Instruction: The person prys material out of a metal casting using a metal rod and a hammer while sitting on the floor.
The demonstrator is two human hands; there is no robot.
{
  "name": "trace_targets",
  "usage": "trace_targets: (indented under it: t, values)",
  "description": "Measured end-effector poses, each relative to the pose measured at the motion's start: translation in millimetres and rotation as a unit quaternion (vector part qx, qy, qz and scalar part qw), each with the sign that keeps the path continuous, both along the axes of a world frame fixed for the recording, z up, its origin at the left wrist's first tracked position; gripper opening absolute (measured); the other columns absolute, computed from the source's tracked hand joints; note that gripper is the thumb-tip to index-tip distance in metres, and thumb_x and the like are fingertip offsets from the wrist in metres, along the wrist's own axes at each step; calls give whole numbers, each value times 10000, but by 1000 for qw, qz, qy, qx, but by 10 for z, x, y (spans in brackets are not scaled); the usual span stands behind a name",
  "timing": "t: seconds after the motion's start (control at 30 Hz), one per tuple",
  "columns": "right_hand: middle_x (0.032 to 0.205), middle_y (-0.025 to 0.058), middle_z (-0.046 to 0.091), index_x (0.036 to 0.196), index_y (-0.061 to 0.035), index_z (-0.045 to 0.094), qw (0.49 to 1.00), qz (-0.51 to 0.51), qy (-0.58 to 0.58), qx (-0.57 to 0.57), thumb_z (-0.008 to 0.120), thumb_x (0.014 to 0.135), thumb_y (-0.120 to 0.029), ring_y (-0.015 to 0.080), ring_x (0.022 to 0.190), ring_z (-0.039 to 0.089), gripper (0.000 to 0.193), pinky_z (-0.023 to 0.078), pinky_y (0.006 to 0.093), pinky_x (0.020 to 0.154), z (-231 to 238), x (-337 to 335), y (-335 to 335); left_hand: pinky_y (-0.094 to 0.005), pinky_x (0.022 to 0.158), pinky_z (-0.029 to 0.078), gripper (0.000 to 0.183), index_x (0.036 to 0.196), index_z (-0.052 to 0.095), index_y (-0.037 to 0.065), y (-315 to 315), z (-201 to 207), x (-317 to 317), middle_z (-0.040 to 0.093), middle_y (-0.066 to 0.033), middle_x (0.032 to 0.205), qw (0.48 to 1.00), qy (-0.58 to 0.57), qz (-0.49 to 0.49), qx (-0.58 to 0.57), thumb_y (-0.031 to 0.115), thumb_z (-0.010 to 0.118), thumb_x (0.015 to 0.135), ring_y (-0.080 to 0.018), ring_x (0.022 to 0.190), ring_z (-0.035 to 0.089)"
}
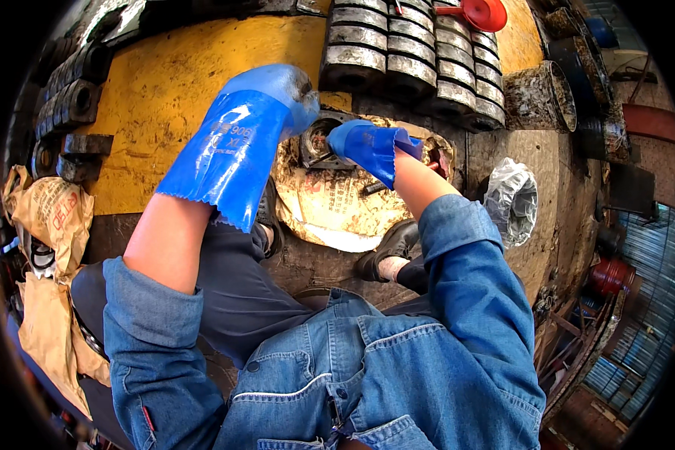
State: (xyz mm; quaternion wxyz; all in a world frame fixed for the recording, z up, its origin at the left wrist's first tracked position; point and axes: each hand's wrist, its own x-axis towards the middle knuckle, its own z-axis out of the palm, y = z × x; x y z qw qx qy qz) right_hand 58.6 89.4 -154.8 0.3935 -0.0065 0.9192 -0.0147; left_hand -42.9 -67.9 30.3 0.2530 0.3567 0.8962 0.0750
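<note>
The person's left hand (296, 96), in a big blue glove, is bent at the top left side of a dark metal block (306, 148) with a round hole. The right hand (343, 141), in a blue glove too, is at the right side of the block, and its fingers are over the hole. I cannot tell if either grip is apart, together or clamped on something, because the gloves hide the fingertips.

The block lies on a dirty, pale paper sack (315, 214), between the person's two shoes (399, 246). A short dark rod (373, 188) is on the sack, near the right wrist.

Past the hands are long rows of metal blocks (356, 36), set close side by side. A red scoop (484, 13) rests on top of them. A yellow sheet (165, 97) is on the left, with more dark blocks (75, 103) at its edge. Brown paper bags (56, 217) are at the far left. A clear plastic bag (495, 214) sits on the wooden boards (559, 161) to the right.
</note>
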Motion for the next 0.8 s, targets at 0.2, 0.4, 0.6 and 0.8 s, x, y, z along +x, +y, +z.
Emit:
trace_targets:
  t: [0.2,0.4,0.6,0.8]
  values:
    - [1064,168,697,1114,-79,687,999,-42,10,-2,611,813,-94,356,946,677,310,544,412,813,102,-8,109,-397,870,535,335,1129,693,162,30,24,2,705,-110,1068,1000,-7,4,-8,343,577,872,-307,989,668]
    - [1031,190,695,1102,-87,691,956,-254,115,-86,652,829,-180,375,936,668,290,537,417,802,-147,291,328,-396,871,535,331,1123,698,165,19,-9,-3,706,-112,1062,1000,0,6,-5,338,583,865,-310,984,670]
    - [1029,193,703,1123,-62,686,815,-503,110,-265,663,882,-281,316,922,683,326,534,387,765,-124,556,107,-385,871,534,330,1127,698,165,-56,17,-11,708,-117,1058,1000,-5,26,0,337,599,862,-302,985,674]
    - [898,178,720,1105,-55,694,825,-511,184,-157,679,849,-202,264,799,704,296,540,363,711,-576,632,315,-407,886,539,340,1120,702,140,-59,-32,-37,705,-122,1079,1000,-15,9,0,355,580,886,-307,1000,674]
